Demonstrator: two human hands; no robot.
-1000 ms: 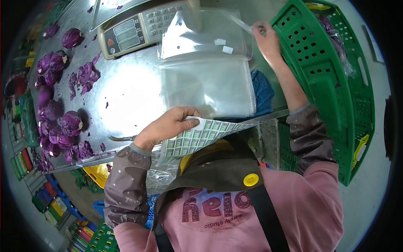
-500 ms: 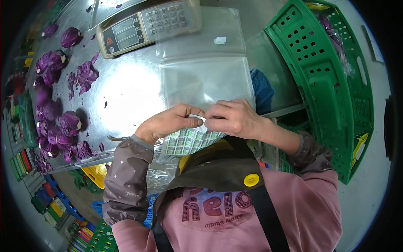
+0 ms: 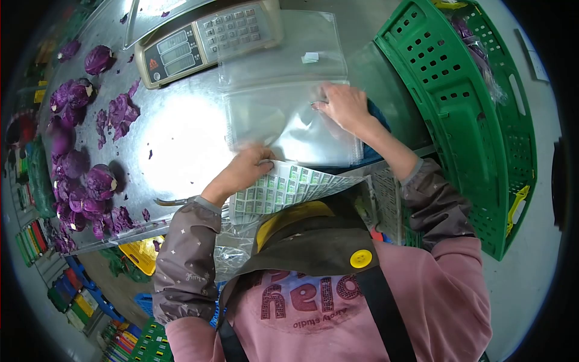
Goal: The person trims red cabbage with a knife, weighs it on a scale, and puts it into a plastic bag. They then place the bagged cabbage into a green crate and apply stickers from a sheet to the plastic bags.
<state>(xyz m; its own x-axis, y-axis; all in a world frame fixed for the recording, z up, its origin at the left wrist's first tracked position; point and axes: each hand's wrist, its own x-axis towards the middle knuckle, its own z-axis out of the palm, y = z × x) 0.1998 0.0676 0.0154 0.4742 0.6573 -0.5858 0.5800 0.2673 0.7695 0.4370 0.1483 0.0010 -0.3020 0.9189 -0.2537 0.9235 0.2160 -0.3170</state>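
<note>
My left hand (image 3: 244, 172) pinches the upper left edge of a sheet of green-and-white labels (image 3: 283, 190), which droops in front of my apron. Over a stack of clear plastic bags (image 3: 259, 117) is my right hand (image 3: 347, 107). Its thumb and fingers are drawn together, and the fingertips are blurred, so whatever they hold cannot be made out. Further up the bags lies a small white paper piece (image 3: 310, 57). A blue cloth (image 3: 375, 114) shows partly behind my right wrist.
A scale (image 3: 208, 39) with a keypad stands at the back of the metal table (image 3: 181, 130). Purple cabbages (image 3: 99, 181) and loose leaves lie on the left. On the right rises a green crate (image 3: 458, 120) with bagged purple produce in it.
My right hand has left the label sheet and moved up over the plastic bags. The sheet, bunched between both hands before, now spreads wider from my left hand.
</note>
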